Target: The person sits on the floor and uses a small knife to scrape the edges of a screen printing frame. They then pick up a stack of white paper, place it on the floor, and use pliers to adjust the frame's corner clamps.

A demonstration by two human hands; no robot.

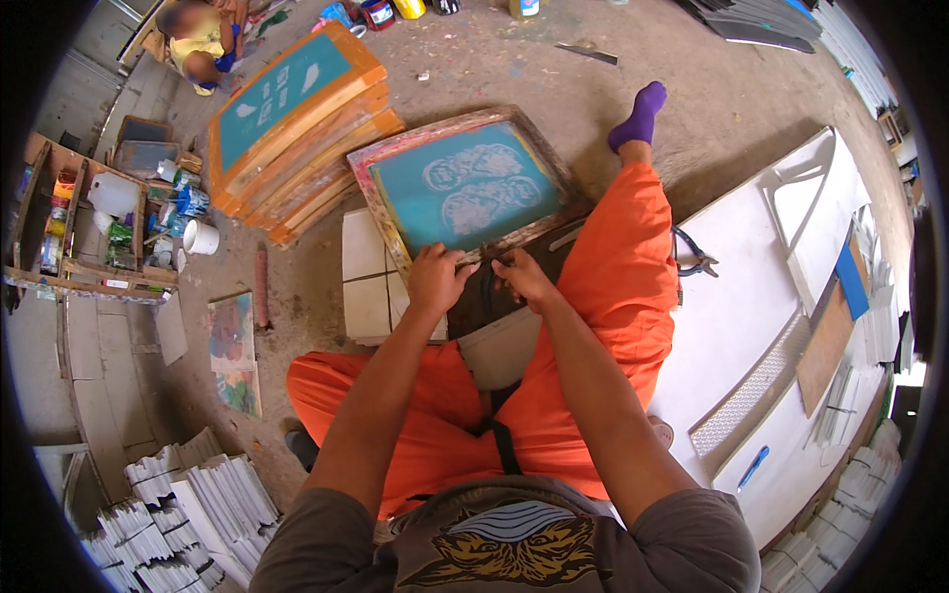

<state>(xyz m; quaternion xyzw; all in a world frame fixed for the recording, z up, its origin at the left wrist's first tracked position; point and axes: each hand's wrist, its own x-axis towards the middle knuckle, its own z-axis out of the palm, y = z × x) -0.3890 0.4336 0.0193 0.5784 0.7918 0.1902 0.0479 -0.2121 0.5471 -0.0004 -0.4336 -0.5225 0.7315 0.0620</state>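
In front of me lies a screen printing frame (371,166), a worn, paint-stained wooden border around a teal mesh (400,198) with pale oval designs. My left hand (435,282) is closed on the frame's near edge, thumb and fingers pinched there. Close beside it, my right hand (524,280) is closed around a dark-handled tool (486,289) that looks like pliers. The tool's metal head meets the near edge between my two hands. My fingers hide part of the grip. Both hands are above my lap, between my orange-trousered legs.
Left of the frame are stacked wooden screens (297,89) and tied white sheets (364,247). To the right, a large white board (732,326) carries another pair of pliers (699,261) and a blue cutter (753,468). A person (201,44) sits far left near a paint shelf (74,227).
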